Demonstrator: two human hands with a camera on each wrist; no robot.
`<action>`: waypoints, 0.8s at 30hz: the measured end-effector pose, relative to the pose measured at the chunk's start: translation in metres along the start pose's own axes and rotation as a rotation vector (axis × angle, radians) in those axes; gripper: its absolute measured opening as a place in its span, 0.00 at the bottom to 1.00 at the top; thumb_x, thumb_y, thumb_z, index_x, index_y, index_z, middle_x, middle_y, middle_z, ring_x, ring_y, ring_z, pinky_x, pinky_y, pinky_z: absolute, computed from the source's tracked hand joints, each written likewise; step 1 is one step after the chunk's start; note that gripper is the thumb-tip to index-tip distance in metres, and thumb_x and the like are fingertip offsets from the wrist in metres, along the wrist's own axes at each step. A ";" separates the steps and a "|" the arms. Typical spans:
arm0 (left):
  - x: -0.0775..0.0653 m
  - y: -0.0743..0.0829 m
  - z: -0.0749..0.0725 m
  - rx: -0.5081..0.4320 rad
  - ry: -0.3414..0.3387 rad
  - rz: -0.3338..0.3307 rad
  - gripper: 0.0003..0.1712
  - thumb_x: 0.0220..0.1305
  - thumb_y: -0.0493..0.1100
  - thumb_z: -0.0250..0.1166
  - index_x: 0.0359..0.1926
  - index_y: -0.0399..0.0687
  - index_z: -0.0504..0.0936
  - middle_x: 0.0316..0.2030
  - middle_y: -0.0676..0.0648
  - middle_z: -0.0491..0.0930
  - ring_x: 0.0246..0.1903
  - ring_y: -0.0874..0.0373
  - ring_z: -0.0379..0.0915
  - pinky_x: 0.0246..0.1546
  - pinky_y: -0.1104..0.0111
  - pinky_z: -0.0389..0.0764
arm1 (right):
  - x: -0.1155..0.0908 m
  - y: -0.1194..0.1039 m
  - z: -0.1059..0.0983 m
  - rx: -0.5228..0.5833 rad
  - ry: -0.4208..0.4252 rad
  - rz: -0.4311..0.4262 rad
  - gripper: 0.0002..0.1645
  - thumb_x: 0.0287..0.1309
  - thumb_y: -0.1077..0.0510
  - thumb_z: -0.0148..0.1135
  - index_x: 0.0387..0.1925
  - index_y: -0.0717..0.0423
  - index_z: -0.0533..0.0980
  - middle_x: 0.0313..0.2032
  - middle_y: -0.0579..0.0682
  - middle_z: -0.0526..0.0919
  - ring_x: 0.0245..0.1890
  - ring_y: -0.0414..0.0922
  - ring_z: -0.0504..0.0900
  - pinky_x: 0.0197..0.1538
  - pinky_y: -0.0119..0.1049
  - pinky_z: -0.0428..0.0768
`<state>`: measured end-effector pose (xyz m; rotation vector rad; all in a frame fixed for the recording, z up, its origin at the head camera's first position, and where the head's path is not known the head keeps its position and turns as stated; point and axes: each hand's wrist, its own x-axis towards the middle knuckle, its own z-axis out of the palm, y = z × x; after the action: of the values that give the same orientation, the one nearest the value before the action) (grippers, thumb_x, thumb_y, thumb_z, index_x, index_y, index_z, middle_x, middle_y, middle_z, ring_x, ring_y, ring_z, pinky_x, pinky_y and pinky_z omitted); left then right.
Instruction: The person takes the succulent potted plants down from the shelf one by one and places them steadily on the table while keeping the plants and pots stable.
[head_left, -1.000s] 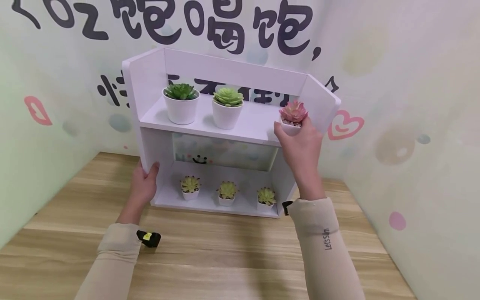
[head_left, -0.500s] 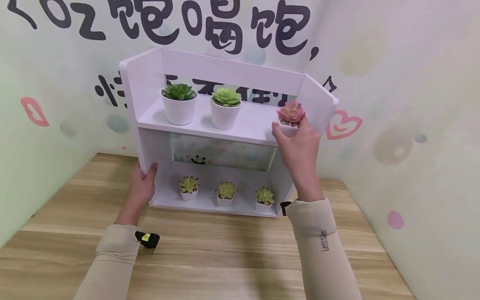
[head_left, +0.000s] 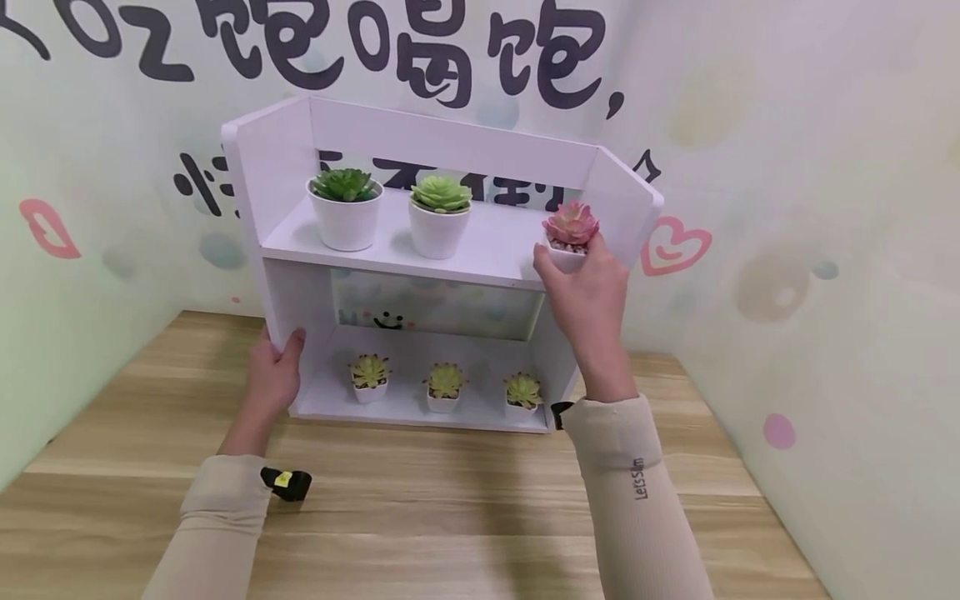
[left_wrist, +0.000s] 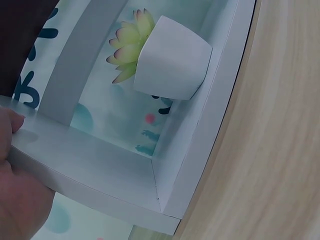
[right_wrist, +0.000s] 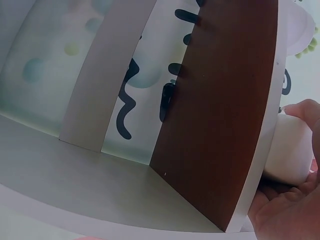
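Observation:
A white two-tier shelf unit (head_left: 450,137) stands on the wooden table against the wall. My left hand (head_left: 272,375) grips the edge of its left side panel, thumb on the inner face. On the upper board's right end, my right hand (head_left: 588,304) holds a pink potted succulent (head_left: 572,223) by its white pot (right_wrist: 290,150), thumb and fingers on either side. In the right wrist view the pot sits right at the board's front edge. Left of it on that board are a dark green succulent (head_left: 345,185) and a light green succulent (head_left: 441,193), both in round white pots.
Three small yellow-green succulents in white pots stand along the lower board: left one (head_left: 370,372), middle one (head_left: 446,382), right one (head_left: 522,390). Bare wooden table (head_left: 405,500) lies in front. Printed wall (head_left: 810,167) rises behind and at both sides.
The head view has swung slightly right, so the shelf and both hands sit further left in it. Both hands keep their holds, and the plants keep their places on the shelf.

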<state>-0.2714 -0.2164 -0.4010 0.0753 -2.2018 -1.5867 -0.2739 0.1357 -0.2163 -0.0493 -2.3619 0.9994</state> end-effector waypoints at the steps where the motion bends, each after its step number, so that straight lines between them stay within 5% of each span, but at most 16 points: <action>1: 0.000 0.000 0.000 0.001 0.002 0.003 0.30 0.78 0.47 0.47 0.69 0.28 0.60 0.63 0.23 0.70 0.60 0.32 0.69 0.63 0.40 0.68 | 0.000 0.000 0.000 -0.001 0.004 0.000 0.39 0.59 0.40 0.65 0.62 0.62 0.72 0.58 0.66 0.81 0.57 0.58 0.79 0.63 0.52 0.78; 24: 0.000 -0.003 -0.003 -0.037 -0.044 0.046 0.31 0.79 0.45 0.45 0.72 0.28 0.57 0.66 0.25 0.67 0.65 0.33 0.66 0.66 0.37 0.66 | -0.008 -0.001 -0.001 0.009 0.050 -0.030 0.34 0.59 0.42 0.64 0.58 0.61 0.75 0.52 0.65 0.85 0.52 0.58 0.82 0.54 0.51 0.82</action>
<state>-0.2715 -0.2200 -0.4033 -0.0213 -2.1897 -1.6177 -0.2662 0.1339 -0.2192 -0.0348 -2.3063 0.9826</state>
